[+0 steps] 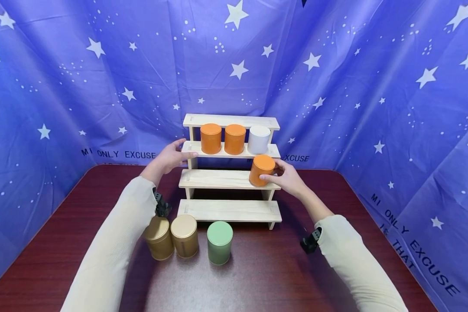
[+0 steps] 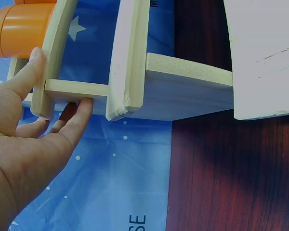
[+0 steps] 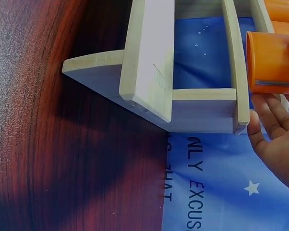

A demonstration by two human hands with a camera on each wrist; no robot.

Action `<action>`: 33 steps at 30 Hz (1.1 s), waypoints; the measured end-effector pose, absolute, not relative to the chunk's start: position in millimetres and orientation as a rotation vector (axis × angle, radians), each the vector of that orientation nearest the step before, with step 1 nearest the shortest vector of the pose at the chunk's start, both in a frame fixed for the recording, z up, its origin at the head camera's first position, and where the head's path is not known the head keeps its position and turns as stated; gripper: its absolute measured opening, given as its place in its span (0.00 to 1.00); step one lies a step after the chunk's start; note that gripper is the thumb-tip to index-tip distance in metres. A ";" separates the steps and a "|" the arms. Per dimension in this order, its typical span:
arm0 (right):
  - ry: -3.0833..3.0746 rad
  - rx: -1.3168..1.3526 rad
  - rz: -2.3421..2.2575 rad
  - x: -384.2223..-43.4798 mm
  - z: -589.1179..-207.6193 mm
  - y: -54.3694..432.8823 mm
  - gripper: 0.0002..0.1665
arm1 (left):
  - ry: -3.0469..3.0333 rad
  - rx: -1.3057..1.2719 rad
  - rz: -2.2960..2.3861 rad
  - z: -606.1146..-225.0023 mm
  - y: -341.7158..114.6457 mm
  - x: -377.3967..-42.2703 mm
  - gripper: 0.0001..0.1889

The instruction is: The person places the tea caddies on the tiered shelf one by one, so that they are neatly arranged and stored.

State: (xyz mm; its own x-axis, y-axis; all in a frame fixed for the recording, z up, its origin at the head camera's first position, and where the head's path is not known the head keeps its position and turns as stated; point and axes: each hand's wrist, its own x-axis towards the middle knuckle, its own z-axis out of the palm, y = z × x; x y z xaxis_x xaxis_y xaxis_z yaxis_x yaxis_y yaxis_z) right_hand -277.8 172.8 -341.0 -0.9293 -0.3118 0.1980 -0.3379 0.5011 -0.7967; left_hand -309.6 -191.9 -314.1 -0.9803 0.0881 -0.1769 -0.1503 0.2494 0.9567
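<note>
My right hand (image 1: pixel 290 178) grips an orange tin (image 1: pixel 262 171) by its side, at the right end of the second step from the bottom. In the right wrist view, the fingers (image 3: pixel 274 115) lie along the tin's lower side. My left hand (image 1: pixel 170 157) holds the left end of the wooden step stand (image 1: pixel 214 178) at its third step, thumb over the board and other fingers round its side. That step carries two more orange tins (image 1: pixel 210 139) and a white tin (image 1: pixel 259 141), in a row.
On the dark red table (image 1: pixel 257 277) before the stand are two gold tins (image 1: pixel 185 237) at the left, one partly behind the left sleeve, and a green tin (image 1: pixel 219 244). A blue star-printed curtain (image 1: pixel 148 65) encloses the back and sides.
</note>
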 end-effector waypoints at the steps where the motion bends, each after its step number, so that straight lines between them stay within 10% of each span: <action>1: -2.701 0.588 1.435 -278.3 -341.5 172.8 0.38 | 2.323 -0.059 1.812 -314.0 -191.8 -309.6 0.48; 33: -2.717 0.572 1.164 -276.4 -356.9 183.1 0.42 | 2.332 -0.056 1.811 -313.0 -190.5 -309.2 0.47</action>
